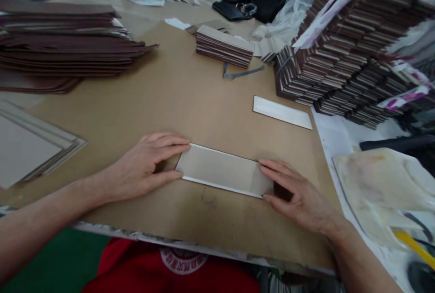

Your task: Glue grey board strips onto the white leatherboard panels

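A flat, pale grey rectangular panel (224, 170) with thin dark edges lies on the brown table covering in front of me. My left hand (154, 161) grips its left end, fingertips at the far corner and thumb at the near one. At the right end my right hand (294, 189) holds it the same way, fingers on the far edge and thumb on the near edge. A similar narrow panel (282, 112) with a whitish face lies farther back, to the right, touched by neither hand.
Brown sheets (68, 44) are piled at the far left, with grey boards (27, 143) nearer. A small stack of panels (224, 46) stands at the back, beside a grey strap (244, 73). Tall bundles of dark-edged panels (350, 53) rise at right, near a stained whitish pad (384, 189).
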Demonstrator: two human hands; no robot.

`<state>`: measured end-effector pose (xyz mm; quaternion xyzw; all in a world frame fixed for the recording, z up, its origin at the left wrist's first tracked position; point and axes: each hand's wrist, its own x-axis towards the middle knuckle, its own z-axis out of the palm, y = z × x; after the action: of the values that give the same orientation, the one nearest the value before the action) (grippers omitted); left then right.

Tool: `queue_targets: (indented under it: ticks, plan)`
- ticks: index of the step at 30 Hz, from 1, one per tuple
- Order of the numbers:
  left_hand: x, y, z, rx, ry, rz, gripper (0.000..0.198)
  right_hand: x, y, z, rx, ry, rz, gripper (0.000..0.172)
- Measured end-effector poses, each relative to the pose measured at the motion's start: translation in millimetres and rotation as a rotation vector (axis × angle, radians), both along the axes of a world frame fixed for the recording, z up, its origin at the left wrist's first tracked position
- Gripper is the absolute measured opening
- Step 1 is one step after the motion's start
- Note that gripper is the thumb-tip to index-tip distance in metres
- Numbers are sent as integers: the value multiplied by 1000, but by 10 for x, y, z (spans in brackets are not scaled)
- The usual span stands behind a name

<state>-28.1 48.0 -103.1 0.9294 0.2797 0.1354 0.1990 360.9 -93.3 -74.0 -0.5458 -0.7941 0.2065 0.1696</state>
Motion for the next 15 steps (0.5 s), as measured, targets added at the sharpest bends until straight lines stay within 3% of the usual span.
queue_targets:
  ticks: [4, 15]
  plan:
    - [-5, 22, -54, 14, 21, 18, 54, -14, 2, 31, 11, 16, 40, 58]
    - [13, 10, -1, 50, 84, 6, 51, -33, -40, 61, 19, -116, 84, 55]
